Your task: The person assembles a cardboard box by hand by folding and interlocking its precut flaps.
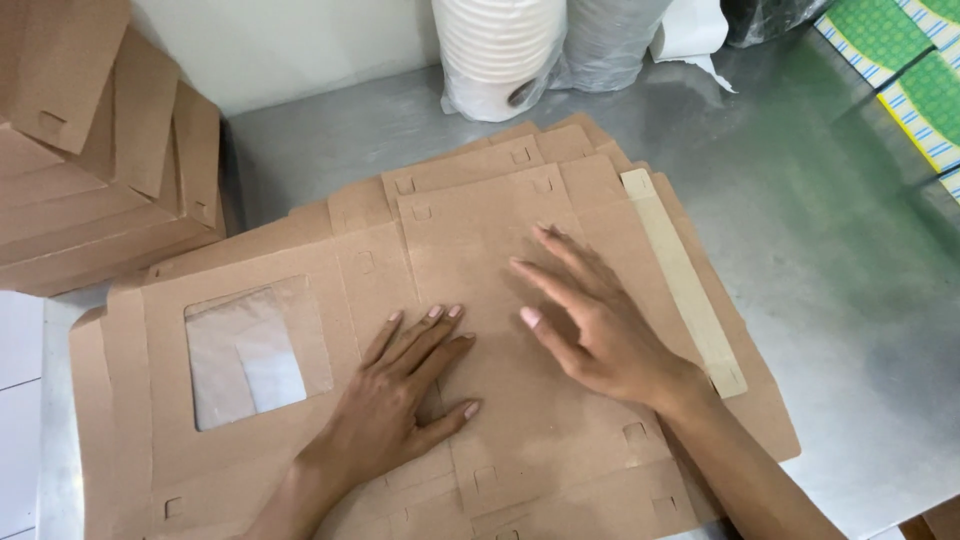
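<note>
Steel counter (860, 300), pile of flat cardboard box blanks (470, 250) in the middle.
Left hand (400, 395) lies flat, fingers spread, just right of the blank's window (250, 350); right hand (595, 320) open beside it, gripping nothing.

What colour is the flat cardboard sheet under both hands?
Plain kraft brown flat cardboard sheet, with a clear window cut-out; seen in the head view.
</note>
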